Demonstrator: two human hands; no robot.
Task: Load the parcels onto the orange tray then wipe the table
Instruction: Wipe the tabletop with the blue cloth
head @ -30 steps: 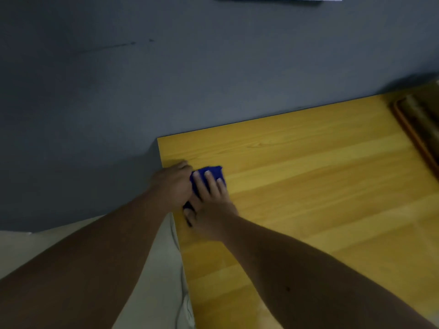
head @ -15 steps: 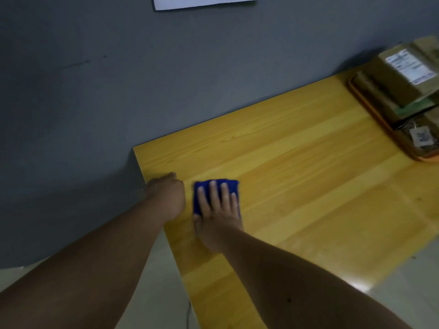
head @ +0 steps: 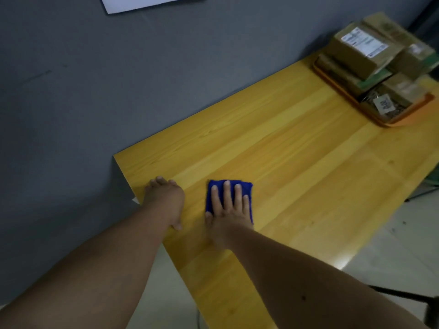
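Parcels [head: 370, 55] look all stacked on the orange tray [head: 403, 118] at the table's [head: 308, 162] far end, so only wiping's left: right hand [head: 228, 205] flat, fingers spread on the blue cloth [head: 210, 195], left hand [head: 165, 198] resting empty beside.

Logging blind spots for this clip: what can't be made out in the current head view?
- Blue cloth: mostly covered by the right hand, so its folds are hidden.
- Parcels on the orange tray: label print is too blurred and small to read; the lower parcels are hidden by those stacked above.
- White sheet on the wall: cut off by the top edge.
- Left hand: its palm faces the table, unseen.
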